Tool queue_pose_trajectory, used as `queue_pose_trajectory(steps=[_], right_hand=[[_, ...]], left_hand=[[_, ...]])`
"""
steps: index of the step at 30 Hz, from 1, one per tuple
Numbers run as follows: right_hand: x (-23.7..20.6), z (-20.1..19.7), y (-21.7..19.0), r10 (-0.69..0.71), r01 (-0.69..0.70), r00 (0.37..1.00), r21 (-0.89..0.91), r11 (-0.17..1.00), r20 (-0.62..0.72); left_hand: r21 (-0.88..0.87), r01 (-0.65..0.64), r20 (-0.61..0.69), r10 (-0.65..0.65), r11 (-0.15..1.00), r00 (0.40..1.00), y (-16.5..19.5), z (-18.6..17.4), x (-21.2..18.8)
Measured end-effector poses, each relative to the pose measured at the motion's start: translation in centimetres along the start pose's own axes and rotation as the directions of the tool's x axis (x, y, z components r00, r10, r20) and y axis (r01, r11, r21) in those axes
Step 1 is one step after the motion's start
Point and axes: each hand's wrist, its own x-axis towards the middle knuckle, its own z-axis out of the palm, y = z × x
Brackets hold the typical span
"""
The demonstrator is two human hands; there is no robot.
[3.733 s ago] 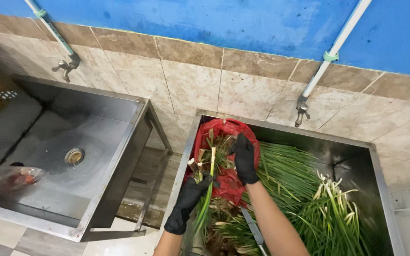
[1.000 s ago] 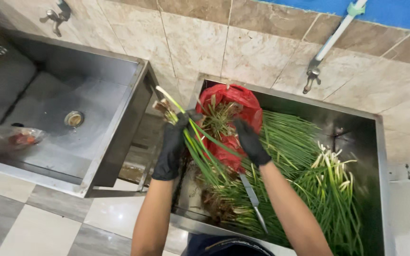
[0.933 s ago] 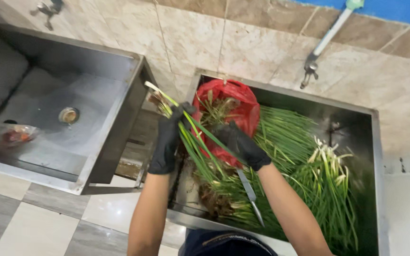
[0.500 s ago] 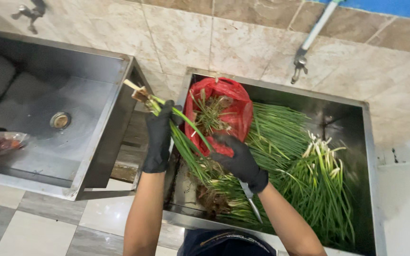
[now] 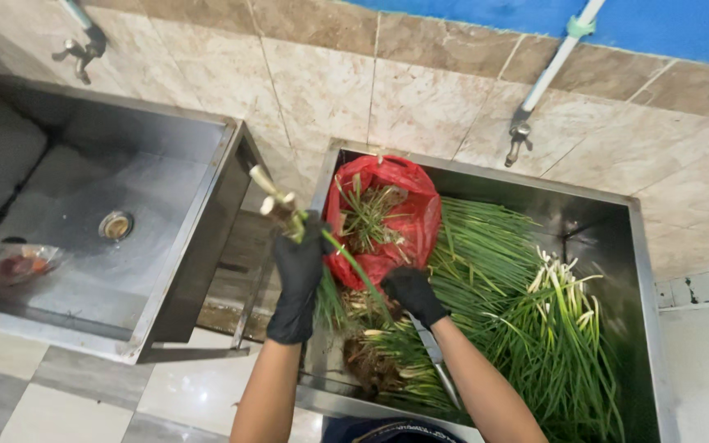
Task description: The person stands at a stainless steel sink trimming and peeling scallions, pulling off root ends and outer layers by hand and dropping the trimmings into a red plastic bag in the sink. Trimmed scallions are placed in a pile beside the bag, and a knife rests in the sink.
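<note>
Both my hands wear black gloves. My left hand (image 5: 299, 267) grips a small bunch of green onions (image 5: 285, 209) near the white root ends, held up over the left rim of the right steel sink (image 5: 638, 246). My right hand (image 5: 412, 295) is down among the green leaves and holds a knife (image 5: 436, 361), its blade pointing toward me along my forearm. A red plastic bag (image 5: 408, 217) with trimmed roots and scraps lies in the sink's far left corner. A large heap of green onions (image 5: 527, 320) fills the rest of the sink.
A second steel sink (image 5: 84, 221) with a round drain (image 5: 115, 225) stands to the left, a plastic bag (image 5: 10, 267) on its near rim. Two wall taps (image 5: 519, 139) (image 5: 80, 53) hang over the sinks. The floor is tiled.
My left hand lifted the bunch out of the heap and carried it left to the sink's edge. My right hand dropped lower into the greens with the knife. The view shifted right.
</note>
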Motion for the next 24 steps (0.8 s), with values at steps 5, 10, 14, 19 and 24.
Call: queue_pose_trajectory(steps=[5,10,14,19,24], right_hand=[[1.1,0.0,1.4,0.183,-0.029,0.922,-0.411,0.911,0.340],[5.5,-2.3,0.2,0.623,-0.596,0.746,0.654,0.466,0.235],[4.4,-1.8,-2.8,0.353,-0.598,0.793,0.744,0.298,0.496],[-2.6,-2.1,0.6,0.365,-0.435,0.898,0.608,0.664,0.244],[-14.4,-12.5,8.3,0.536,-0.467,0.823,0.311,0.828,-0.190]], left_hand=[[0.128,0.030,0.016,-0.032,0.991,0.999,-0.1,-1.5,0.0],[0.164,0.394,0.172,-0.420,0.904,0.891,-1.0,-1.0,-1.2],[0.179,0.407,0.301,-0.443,0.896,0.844,-2.3,0.7,-1.8],[0.252,0.343,0.408,-0.421,0.905,0.810,-4.2,2.2,-1.9],[-0.177,0.656,0.600,-0.448,0.734,0.663,-5.3,1.7,-0.8]])
